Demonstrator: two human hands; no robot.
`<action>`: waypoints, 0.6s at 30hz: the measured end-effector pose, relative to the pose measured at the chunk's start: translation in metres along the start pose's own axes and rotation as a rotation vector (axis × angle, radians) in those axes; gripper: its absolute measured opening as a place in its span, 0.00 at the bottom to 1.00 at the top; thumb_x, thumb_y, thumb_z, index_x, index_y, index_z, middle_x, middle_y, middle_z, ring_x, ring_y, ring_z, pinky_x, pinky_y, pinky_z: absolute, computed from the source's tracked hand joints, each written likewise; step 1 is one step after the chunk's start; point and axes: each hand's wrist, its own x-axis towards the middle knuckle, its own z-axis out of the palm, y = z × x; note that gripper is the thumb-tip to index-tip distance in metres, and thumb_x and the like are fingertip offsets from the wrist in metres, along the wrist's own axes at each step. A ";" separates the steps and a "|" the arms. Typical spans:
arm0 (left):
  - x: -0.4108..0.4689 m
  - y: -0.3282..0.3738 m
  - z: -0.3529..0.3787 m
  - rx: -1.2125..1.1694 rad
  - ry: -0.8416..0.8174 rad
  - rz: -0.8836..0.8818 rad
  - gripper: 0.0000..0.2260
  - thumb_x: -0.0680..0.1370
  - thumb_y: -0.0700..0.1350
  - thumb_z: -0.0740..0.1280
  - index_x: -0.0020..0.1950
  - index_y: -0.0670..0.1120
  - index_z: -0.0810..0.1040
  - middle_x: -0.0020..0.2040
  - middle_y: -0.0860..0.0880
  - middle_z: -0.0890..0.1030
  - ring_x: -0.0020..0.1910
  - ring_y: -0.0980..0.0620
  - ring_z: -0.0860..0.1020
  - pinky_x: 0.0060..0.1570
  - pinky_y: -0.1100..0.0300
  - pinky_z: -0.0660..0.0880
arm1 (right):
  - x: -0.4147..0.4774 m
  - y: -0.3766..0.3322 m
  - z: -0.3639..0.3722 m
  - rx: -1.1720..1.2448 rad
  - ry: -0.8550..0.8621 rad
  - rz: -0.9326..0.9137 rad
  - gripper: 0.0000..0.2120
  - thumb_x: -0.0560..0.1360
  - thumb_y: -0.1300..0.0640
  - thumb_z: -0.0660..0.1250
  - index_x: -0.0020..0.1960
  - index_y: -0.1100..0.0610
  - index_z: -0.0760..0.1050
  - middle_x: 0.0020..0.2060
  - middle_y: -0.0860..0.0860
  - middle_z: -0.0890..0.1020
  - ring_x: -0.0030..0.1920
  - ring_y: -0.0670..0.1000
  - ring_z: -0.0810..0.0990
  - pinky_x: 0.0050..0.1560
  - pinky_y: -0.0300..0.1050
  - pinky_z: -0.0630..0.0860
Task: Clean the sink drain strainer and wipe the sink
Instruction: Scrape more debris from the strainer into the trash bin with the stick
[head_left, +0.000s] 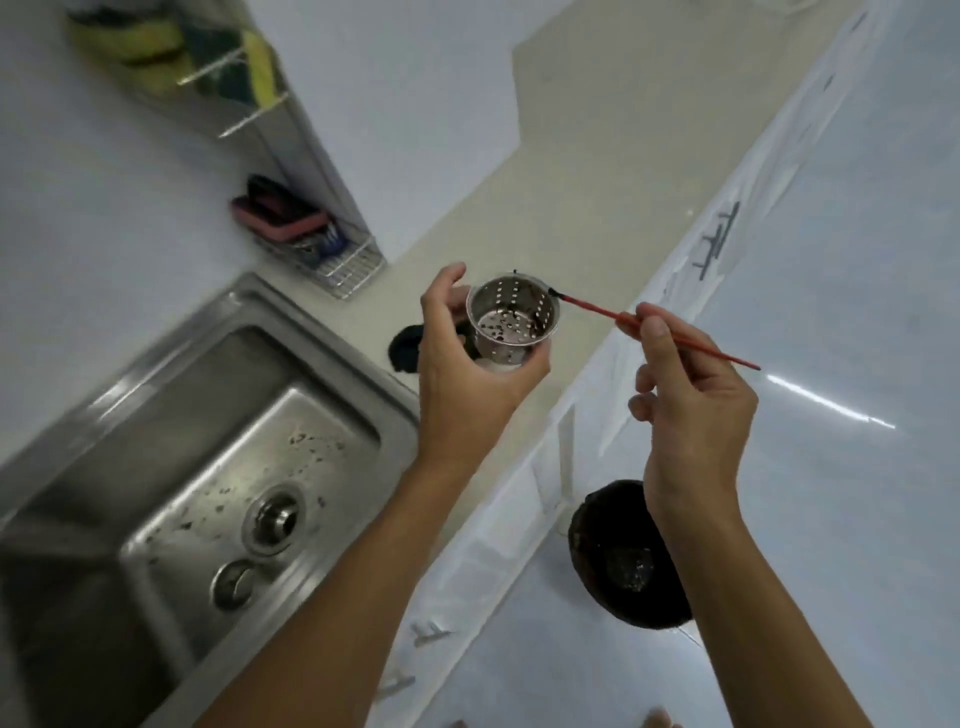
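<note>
Stainless steel strainer basket (514, 319) is sitting out of the drain, gripped around its lower wall by the left hand (470, 379), which is holding it tilted over the counter (571, 171) at 12 o'clock of frame centre. Dark residue is still clinging inside it, so cleaning is judged part done. Right hand (691, 400) is pinching a thin red stick (660, 332), its dark tip touching the basket rim at the 2 o'clock side. Sink (171, 467), at 8 o'clock, is showing dark specks around the drain opening (275, 517); wiping is judged not begun. A dark bin (623, 556) is standing on the floor at 5 o'clock, below the right wrist. Counter edge is running between both forearms; open room is lying to 3 o'clock, while the wire rack (348, 270) is crowding 10 o'clock.
</note>
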 end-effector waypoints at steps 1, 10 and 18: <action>-0.001 -0.006 -0.027 0.023 0.035 -0.021 0.40 0.68 0.53 0.81 0.75 0.57 0.64 0.61 0.56 0.75 0.60 0.53 0.79 0.60 0.51 0.78 | -0.009 0.003 0.021 -0.009 -0.062 0.012 0.09 0.78 0.48 0.71 0.56 0.48 0.85 0.49 0.47 0.88 0.36 0.45 0.72 0.33 0.40 0.71; -0.062 -0.122 -0.232 0.278 0.127 -0.356 0.44 0.67 0.53 0.83 0.78 0.58 0.63 0.70 0.55 0.74 0.69 0.53 0.74 0.69 0.48 0.74 | -0.135 0.072 0.172 -0.188 -0.516 0.085 0.09 0.79 0.53 0.70 0.57 0.51 0.86 0.47 0.44 0.88 0.51 0.43 0.86 0.54 0.43 0.82; -0.110 -0.245 -0.279 0.511 -0.018 -0.606 0.48 0.66 0.63 0.79 0.79 0.59 0.57 0.70 0.51 0.74 0.70 0.49 0.70 0.71 0.52 0.59 | -0.186 0.134 0.208 -0.495 -0.646 0.071 0.09 0.79 0.49 0.68 0.56 0.48 0.84 0.48 0.40 0.87 0.48 0.38 0.84 0.53 0.40 0.83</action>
